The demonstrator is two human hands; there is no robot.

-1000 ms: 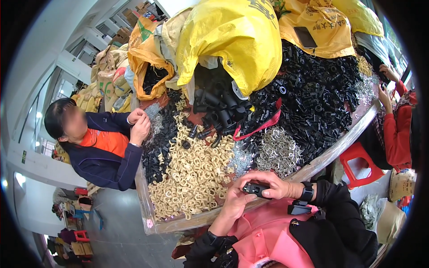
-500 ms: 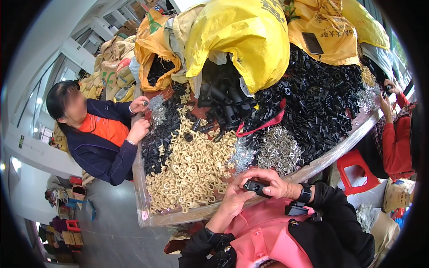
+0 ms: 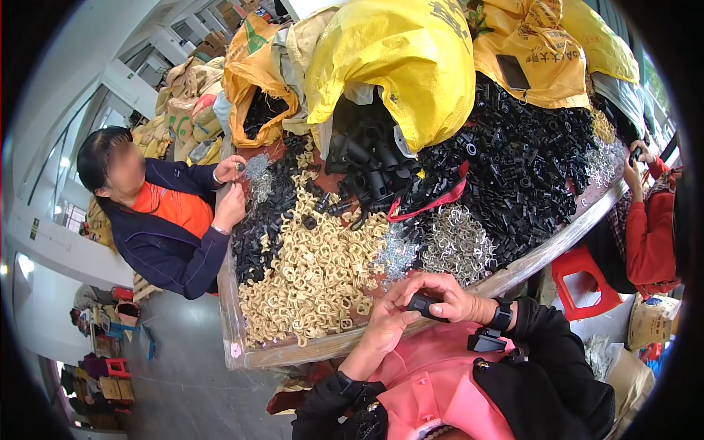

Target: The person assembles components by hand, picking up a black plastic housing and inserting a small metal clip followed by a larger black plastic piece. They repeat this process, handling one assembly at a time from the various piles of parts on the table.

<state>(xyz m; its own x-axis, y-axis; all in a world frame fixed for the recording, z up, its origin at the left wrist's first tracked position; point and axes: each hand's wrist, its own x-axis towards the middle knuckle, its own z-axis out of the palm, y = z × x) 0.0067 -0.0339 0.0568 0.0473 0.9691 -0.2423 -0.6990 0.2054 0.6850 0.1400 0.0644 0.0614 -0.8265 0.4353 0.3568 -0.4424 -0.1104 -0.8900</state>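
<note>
Close to the table's near edge, my left hand [image 3: 389, 323] and my right hand [image 3: 449, 295] are closed together on a small black plastic part [image 3: 427, 306]. Fingers and thumbs cover both of its ends, so its full shape is hidden. Just beyond my hands lie a pile of bent silvery metal clips [image 3: 458, 246] and a smaller heap of tiny shiny metal pieces [image 3: 398, 253]. To their left spreads a wide heap of beige plastic rings or buckles [image 3: 312, 271]. A large mass of black plastic parts [image 3: 524, 161] covers the right side.
A wooden rim [image 3: 308, 356] edges the table. Yellow sacks [image 3: 411, 59] stand at the back, one spilling black tubes [image 3: 370, 161]. A phone [image 3: 512, 72] lies on a sack. Co-workers [image 3: 172, 209] sit left and right. A red stool [image 3: 583, 282] stands at right.
The black part has turned a little between my fingers, showing a smoother face. My hands stay at the same place. The left co-worker's hands have shifted slightly.
</note>
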